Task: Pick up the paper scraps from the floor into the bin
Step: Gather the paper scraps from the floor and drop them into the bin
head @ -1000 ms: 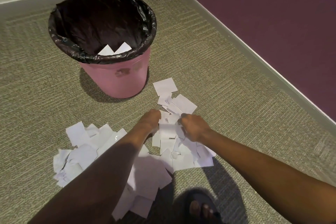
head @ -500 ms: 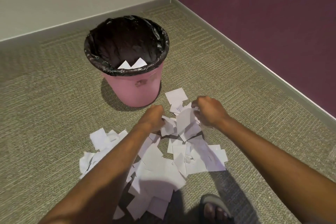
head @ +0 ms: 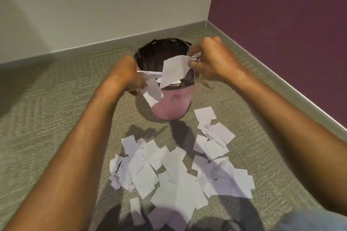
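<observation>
White paper scraps (head: 174, 180) lie heaped on the grey-green carpet floor (head: 47, 118). Beyond them, the left hand (head: 125, 75) and right hand (head: 212, 62) each have fingers clamped on a bunch of white scraps (head: 174, 69), held above the round pink bin (head: 172, 103) with its black liner (head: 159, 52).

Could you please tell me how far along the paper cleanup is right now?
Done: unclear; held paper hides the inside of the bin. In hand: the left hand and right hand each grip scraps over the bin. Left: a large pile lies on the carpet.
</observation>
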